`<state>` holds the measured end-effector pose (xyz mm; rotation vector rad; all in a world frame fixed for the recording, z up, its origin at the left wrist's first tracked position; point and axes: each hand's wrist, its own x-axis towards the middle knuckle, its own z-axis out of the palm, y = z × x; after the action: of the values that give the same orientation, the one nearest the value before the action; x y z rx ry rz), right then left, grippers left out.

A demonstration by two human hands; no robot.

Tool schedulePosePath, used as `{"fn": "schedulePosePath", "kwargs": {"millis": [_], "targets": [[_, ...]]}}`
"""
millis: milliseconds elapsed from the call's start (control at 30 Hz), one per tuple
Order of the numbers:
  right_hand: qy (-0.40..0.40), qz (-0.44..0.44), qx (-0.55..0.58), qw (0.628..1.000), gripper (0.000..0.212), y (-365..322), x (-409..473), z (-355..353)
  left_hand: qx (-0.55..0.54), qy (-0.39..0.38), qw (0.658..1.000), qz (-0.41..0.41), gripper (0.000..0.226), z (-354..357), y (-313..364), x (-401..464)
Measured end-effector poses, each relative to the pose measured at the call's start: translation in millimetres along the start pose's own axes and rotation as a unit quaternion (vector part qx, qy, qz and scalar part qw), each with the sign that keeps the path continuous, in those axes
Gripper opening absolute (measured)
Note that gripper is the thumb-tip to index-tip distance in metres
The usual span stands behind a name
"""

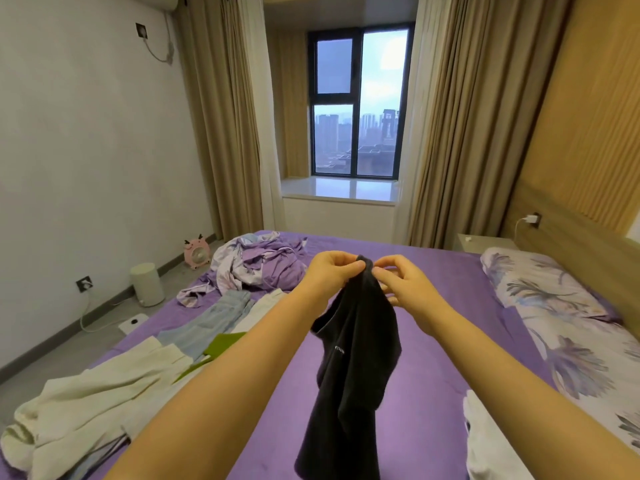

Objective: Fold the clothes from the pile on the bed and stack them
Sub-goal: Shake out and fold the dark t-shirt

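Black soft knit garment hangs bunched above the purple bed sheet, pinched at its top by our left hand and right hand. We'd slide our pinches apart along the edge, then lay it flat.

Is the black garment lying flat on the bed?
No, both hands pinch the black garment at its top, so it hangs above the bed.
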<state>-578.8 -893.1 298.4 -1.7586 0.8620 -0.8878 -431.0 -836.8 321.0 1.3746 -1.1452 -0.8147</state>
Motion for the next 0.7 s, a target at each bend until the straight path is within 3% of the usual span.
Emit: {"fn": "schedulePosePath", "kwargs": {"millis": [100, 300, 500, 700], "targets": [[-0.008, -0.043, -0.060, 0.997, 0.006, 5, -6, -1, 0.001, 0.021, 1.000, 0.015, 0.007, -1, -3, 4], [-0.005, -0.116, -0.184, 0.976, 0.011, -9, 3, -6, 0.092, -0.007, 0.995, 0.041, 0.013, -12, -9, 7], [-0.106, -0.125, -0.254, 0.953, 0.016, -30, 10, -16, 0.144, -0.047, 0.988, 0.019, 0.032, -36, -24, 2], [-0.015, -0.074, -0.117, 0.990, 0.005, -23, 24, -24, 0.126, -0.186, 0.971, -0.086, 0.052, -72, -47, -9]]}}
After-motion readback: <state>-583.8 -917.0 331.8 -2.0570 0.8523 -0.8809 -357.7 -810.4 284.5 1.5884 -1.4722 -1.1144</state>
